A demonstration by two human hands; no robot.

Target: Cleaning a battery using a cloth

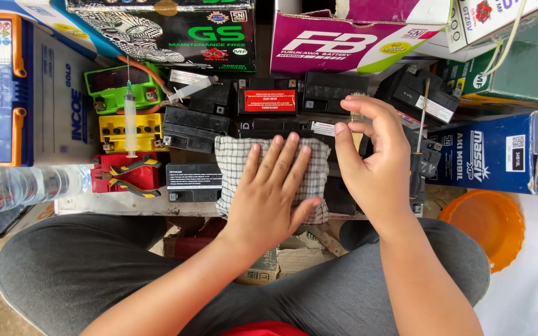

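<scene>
My left hand (274,190) lies flat, fingers spread, on a checkered grey-white cloth (235,163) that covers something on the low bench in front of me. Just to its right, my right hand (375,149) is closed around a small brush (357,117) whose pale bristles and handle stick up between the fingers. Several small black batteries (194,127) sit close behind and beside the cloth, one with a red label (270,100). A screwdriver (423,106) stands upright just right of my right hand.
Green (119,87), yellow (129,132) and red (126,174) battery cases stack at left, with a syringe (131,118) and pliers (133,177) on them. A clear water bottle (20,186) lies far left. Cardboard battery boxes line the back and right. An orange bowl (484,227) sits at right.
</scene>
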